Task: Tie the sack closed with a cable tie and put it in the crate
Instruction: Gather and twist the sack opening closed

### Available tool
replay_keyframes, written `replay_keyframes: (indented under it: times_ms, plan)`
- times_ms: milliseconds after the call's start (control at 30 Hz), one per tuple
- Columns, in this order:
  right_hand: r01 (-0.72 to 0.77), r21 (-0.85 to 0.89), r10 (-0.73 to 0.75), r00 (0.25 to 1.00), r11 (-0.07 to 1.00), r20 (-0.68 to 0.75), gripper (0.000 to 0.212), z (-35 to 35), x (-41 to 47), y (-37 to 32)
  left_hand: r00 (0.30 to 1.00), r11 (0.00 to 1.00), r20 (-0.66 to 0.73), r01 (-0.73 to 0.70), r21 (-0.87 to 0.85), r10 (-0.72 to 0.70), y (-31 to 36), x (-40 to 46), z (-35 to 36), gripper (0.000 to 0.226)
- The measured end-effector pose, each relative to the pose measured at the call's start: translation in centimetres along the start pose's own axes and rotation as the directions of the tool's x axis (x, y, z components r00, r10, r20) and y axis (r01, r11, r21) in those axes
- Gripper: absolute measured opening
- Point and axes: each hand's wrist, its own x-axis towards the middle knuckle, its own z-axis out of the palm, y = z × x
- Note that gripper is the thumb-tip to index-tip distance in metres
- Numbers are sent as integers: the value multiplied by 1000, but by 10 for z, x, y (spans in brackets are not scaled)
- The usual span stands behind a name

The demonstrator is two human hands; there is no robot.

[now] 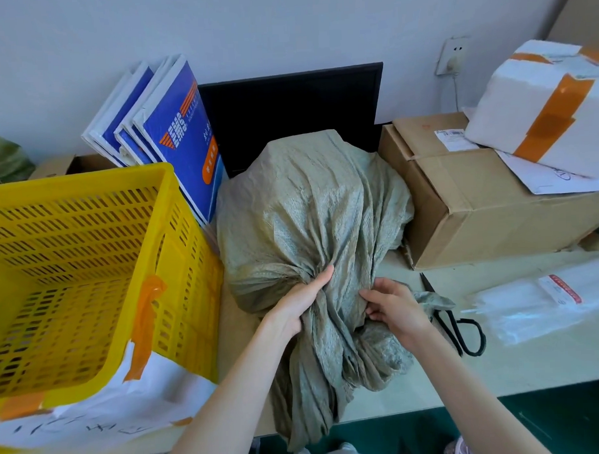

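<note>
A grey-green woven sack lies on the pale table, its bulging body toward the wall and its gathered mouth trailing over the table's near edge. The left hand grips the sack's neck where the cloth is bunched, thumb lying along the top of the folds and fingers wrapped under them. The right hand is just right of the neck, fingers curled and pinching loose folds of the cloth.

Immediately left of the sack stands the yellow slotted crate, touching or nearly touching the sack's side, with orange tape and a white sheet stuck to its front. Behind the sack, a dark monitor leans at the wall, and blue-and-white packets stand between it and the crate. Right of the sack sits a brown cardboard box, with a white foam box banded in orange tape resting on it. Near the sack's mouth on the right lie black-handled scissors, partly covered by a corner of the cloth, and beyond them a clear bag of white cable ties.
</note>
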Motion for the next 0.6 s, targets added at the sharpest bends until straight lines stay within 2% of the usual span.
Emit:
replay_keyframes:
  times_ms: [67, 133, 333, 500, 600]
  plan:
    - [6, -26, -6, 1000, 1000, 0, 7, 3, -2, 2, 1000, 996, 2, 22, 87, -22, 2, 3, 0, 66]
    - [16, -65, -16, 1000, 998, -7, 6, 7, -4, 4, 1000, 994, -2, 17, 109, -17, 3, 5, -1, 55]
    - [110, -159, -120, 991, 981, -59, 5, 21, -12, 17, 999, 1000, -54, 3, 8, -2, 2, 8, 5, 15]
    - [216, -295, -264, 955, 931, -134, 3, 33, -17, 26, 987, 995, -131, -94, 26, 96, 4, 9, 13, 10]
    - [248, -360, -331, 924, 899, -191, 5, 43, -22, 29, 985, 990, -118, -131, -48, 124, 6, 8, 18, 17]
